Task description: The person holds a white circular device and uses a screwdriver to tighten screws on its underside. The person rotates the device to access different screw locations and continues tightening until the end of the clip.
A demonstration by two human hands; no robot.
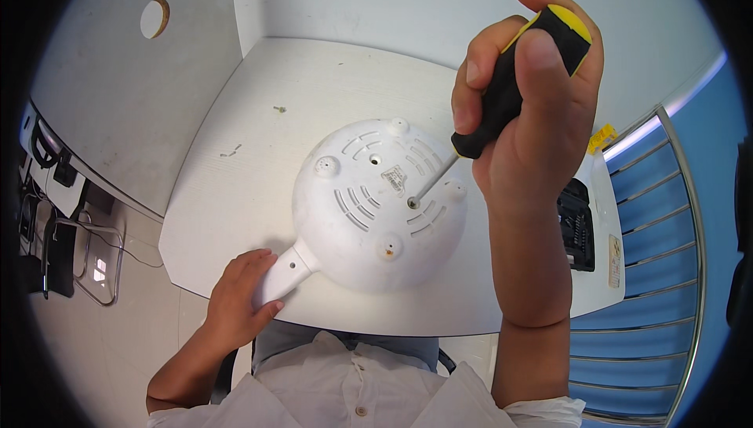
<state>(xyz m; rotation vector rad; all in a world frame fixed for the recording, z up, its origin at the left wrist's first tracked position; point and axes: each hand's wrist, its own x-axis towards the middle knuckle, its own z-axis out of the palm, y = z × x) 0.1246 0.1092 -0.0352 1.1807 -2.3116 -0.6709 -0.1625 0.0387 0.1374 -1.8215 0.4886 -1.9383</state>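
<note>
A white electric pan [329,216] lies upside down on the table, its vented underside and round feet facing up. My left hand [235,296] is closed around its handle at the lower left. In my right hand [541,126] is a black and yellow screwdriver [503,87], gripped in the fist with the thumb along its handle. The shaft slants down to the left, and its tip sits in a recessed screw hole near the middle of the base. Another recessed hole shows on the far side of a small label [394,180].
A small screw [279,109] and thin fragments [231,150] lie on the white table [212,216] left of the pan. To the right, partly behind my forearm, is a black tool case [579,228]. A yellow object [602,138] sits at the right edge, by metal railings [659,224].
</note>
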